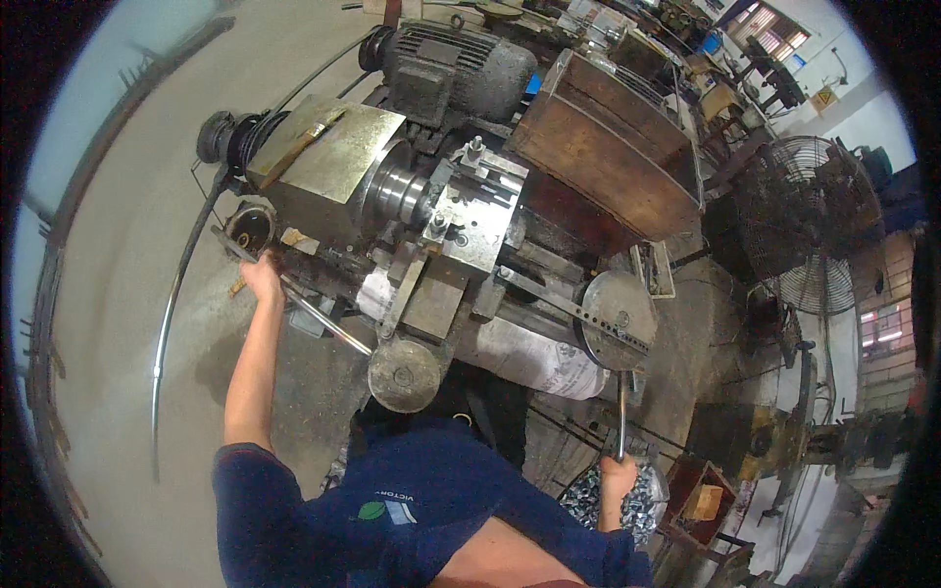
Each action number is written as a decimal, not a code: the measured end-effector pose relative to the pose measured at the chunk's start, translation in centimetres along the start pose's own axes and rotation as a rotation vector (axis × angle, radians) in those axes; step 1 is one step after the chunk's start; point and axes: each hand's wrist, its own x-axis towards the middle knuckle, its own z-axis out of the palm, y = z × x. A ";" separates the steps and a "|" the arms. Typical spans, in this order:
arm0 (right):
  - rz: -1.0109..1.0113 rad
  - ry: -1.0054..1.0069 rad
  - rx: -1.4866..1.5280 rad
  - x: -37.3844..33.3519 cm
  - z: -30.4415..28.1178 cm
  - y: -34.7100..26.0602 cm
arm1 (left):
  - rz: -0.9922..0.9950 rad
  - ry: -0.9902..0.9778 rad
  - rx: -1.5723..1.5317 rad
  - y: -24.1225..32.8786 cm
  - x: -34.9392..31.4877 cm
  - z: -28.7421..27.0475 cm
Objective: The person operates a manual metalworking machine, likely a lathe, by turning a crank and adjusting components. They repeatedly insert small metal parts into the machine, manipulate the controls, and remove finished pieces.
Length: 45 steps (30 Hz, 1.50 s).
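Observation:
A small metalworking lathe with levers stands before me. At the left, my left hand (262, 277) is closed round a long metal lever (328, 326), which runs down to a round steel hub (404, 375) on the machine's front. On the right, low down, my right hand (617, 476) grips the end of a straight lever (621, 412) below a larger round disc (619, 316). Between them sit the shiny spindle (400, 193) and a bright steel tool block (475, 220) with bolts. What the spindle holds, if anything, is too small to tell.
A brush (304, 147) lies on a flat metal cover (358, 147). Behind stand a ribbed motor (456, 73) and a brown wooden box (598, 162). A round cup (250, 225) is near my left hand. Shiny small parts (642, 505) lie by my right hand; a caged fan (809, 220) stands right.

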 end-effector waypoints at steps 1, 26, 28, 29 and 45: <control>-0.033 0.011 0.014 0.0 0.2 0.0 | 0.013 0.006 -0.008 -0.7 0.6 -0.3; -0.519 0.298 0.074 10.9 3.3 -4.9 | 0.288 -0.797 1.488 -5.1 1.3 -7.1; -0.387 0.151 0.167 9.7 3.3 -5.6 | 0.383 -1.020 1.734 -5.4 1.2 -7.0; -0.312 0.081 0.209 9.0 3.1 -5.7 | 0.439 -1.143 1.852 -6.1 1.0 -6.6; -0.758 0.106 0.321 8.8 -6.0 -20.4 | 0.326 -1.012 1.578 -10.6 1.7 -9.5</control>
